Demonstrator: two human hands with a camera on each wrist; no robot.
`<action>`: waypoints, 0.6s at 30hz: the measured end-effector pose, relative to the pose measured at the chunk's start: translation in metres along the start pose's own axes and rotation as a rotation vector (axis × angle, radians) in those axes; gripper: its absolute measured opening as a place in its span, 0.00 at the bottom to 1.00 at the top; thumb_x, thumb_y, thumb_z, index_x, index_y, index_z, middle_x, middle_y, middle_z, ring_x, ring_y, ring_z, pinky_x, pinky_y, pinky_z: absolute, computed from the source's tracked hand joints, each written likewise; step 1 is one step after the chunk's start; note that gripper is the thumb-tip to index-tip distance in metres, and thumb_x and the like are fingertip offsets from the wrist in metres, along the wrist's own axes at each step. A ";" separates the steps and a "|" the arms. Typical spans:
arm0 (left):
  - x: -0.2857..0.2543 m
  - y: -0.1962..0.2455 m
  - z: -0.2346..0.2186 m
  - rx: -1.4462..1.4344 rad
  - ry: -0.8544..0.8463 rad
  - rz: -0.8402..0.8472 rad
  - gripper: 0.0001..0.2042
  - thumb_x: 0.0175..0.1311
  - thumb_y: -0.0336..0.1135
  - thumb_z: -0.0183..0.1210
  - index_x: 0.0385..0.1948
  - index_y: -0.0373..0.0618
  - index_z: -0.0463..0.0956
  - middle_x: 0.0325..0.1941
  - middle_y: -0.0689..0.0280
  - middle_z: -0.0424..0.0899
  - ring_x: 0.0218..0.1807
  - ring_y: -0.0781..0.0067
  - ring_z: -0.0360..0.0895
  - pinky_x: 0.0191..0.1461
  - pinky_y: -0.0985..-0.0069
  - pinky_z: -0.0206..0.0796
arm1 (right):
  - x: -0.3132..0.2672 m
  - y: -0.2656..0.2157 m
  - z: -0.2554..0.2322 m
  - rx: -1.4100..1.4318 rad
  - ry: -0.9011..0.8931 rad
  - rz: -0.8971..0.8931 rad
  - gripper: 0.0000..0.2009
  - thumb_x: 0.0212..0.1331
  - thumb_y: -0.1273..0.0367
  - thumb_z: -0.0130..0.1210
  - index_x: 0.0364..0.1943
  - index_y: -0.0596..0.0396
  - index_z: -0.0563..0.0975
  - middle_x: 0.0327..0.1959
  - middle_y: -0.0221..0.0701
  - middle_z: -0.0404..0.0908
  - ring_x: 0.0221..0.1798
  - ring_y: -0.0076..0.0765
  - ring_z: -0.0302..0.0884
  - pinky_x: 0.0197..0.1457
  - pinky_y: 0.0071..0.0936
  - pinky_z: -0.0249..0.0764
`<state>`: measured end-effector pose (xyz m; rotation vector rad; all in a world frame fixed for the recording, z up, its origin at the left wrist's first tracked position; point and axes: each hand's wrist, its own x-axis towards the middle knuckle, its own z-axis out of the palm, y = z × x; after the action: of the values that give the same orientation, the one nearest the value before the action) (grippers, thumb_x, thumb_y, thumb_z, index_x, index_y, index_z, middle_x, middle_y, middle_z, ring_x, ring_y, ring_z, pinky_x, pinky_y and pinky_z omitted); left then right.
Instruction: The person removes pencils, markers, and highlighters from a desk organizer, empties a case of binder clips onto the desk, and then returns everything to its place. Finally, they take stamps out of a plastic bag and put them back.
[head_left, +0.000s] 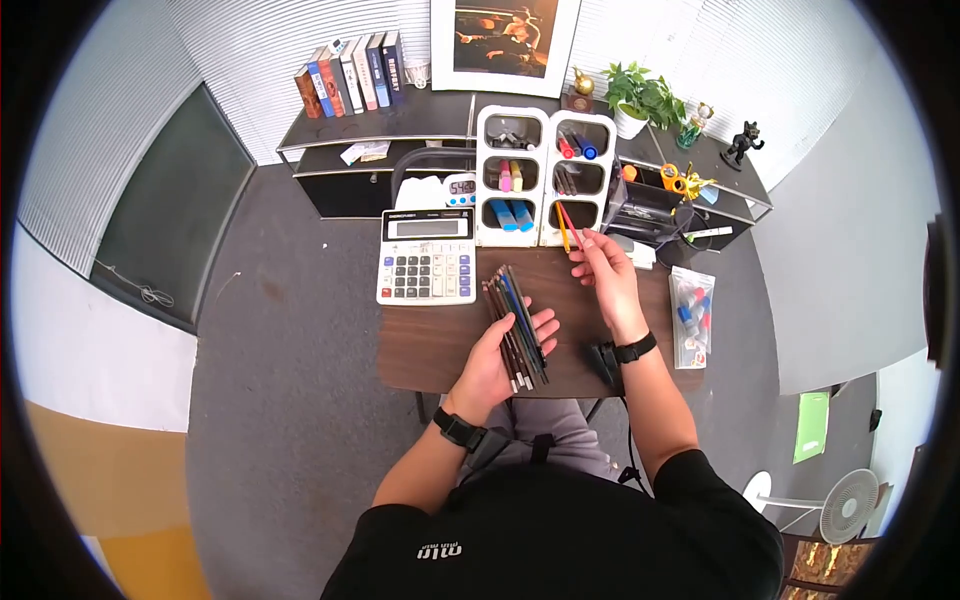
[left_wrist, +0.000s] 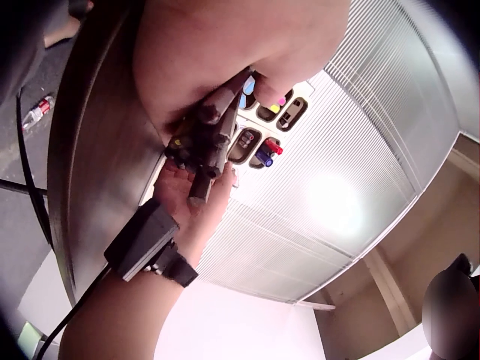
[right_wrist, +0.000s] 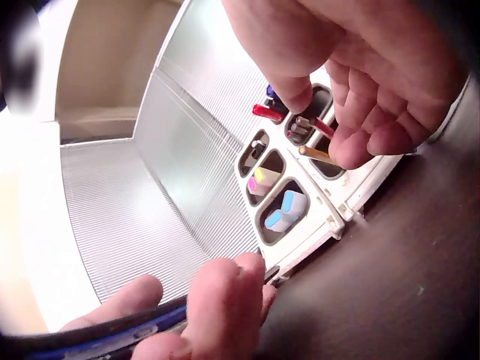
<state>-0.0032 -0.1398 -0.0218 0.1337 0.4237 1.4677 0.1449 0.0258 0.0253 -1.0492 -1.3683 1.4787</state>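
My left hand holds a bundle of dark pencils, thumb across the top and fingers spread beneath. In the left wrist view the blunt ends of the pencils point toward the camera. At the front right compartment of the white organizer, my right hand pinches a red pencil with thumb and fingertips. A yellow pencil leans in the same compartment, right beside those fingers; its end shows below the red one in the right wrist view.
Other compartments hold blue-capped markers, pink and yellow highlighters, and red and blue markers. A calculator lies left of the organizer, a small timer behind it. A clear pouch lies at the table's right edge.
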 end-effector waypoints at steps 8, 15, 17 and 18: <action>0.002 0.000 0.001 0.015 0.000 0.023 0.27 0.82 0.46 0.45 0.76 0.43 0.59 0.77 0.45 0.67 0.77 0.48 0.68 0.80 0.51 0.60 | -0.086 0.019 -0.006 -0.294 -0.209 -0.220 0.04 0.72 0.73 0.60 0.44 0.58 0.79 0.31 0.25 0.83 0.30 0.17 0.76 0.37 0.20 0.74; 0.003 0.000 0.006 0.062 0.003 0.043 0.27 0.82 0.47 0.44 0.75 0.42 0.62 0.76 0.46 0.68 0.75 0.49 0.70 0.77 0.50 0.65 | -0.107 0.007 0.003 -0.322 -0.366 -0.205 0.13 0.66 0.74 0.65 0.52 0.57 0.80 0.32 0.32 0.87 0.33 0.26 0.85 0.41 0.27 0.81; 0.003 0.000 0.005 0.058 0.003 0.054 0.27 0.81 0.47 0.44 0.75 0.42 0.62 0.76 0.46 0.69 0.74 0.49 0.71 0.77 0.50 0.66 | -0.103 0.013 0.001 -0.289 -0.383 -0.203 0.13 0.66 0.74 0.65 0.53 0.56 0.80 0.32 0.32 0.87 0.33 0.27 0.85 0.41 0.27 0.81; 0.005 0.000 0.003 0.054 -0.014 0.052 0.27 0.81 0.48 0.44 0.75 0.42 0.62 0.76 0.46 0.69 0.74 0.49 0.71 0.77 0.49 0.65 | -0.103 0.013 0.001 -0.261 -0.393 -0.197 0.14 0.65 0.75 0.64 0.54 0.56 0.80 0.32 0.33 0.86 0.32 0.28 0.85 0.41 0.28 0.81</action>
<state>-0.0020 -0.1346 -0.0197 0.1994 0.4519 1.5061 0.1739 -0.0739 0.0154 -0.7725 -1.9265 1.4317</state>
